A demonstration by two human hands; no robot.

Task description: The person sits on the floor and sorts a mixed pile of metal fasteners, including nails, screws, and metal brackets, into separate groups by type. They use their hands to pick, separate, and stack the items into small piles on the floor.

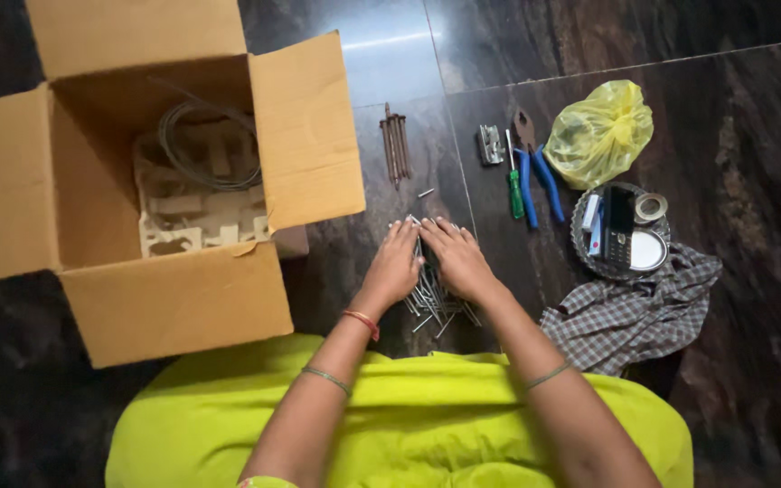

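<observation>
My left hand [394, 265] and my right hand [456, 258] lie flat, side by side, on a heap of silvery nails [433, 305] on the dark stone floor. Fingers point away from me and are slightly spread. The nails stick out from under both palms toward me. A single loose nail [425, 192] lies just beyond my fingertips. Further out rests a bundle of long rusty nails [395, 145].
An open cardboard box [164, 298] with a wire coil [205, 145] and moulded pulp insert stands at the left. To the right lie blue-handled pliers [535, 172], a green screwdriver [514, 185], a small metal part [490, 145], a yellow plastic bag [600, 131], a round tray [589, 253] with small items, and a checked cloth [630, 312].
</observation>
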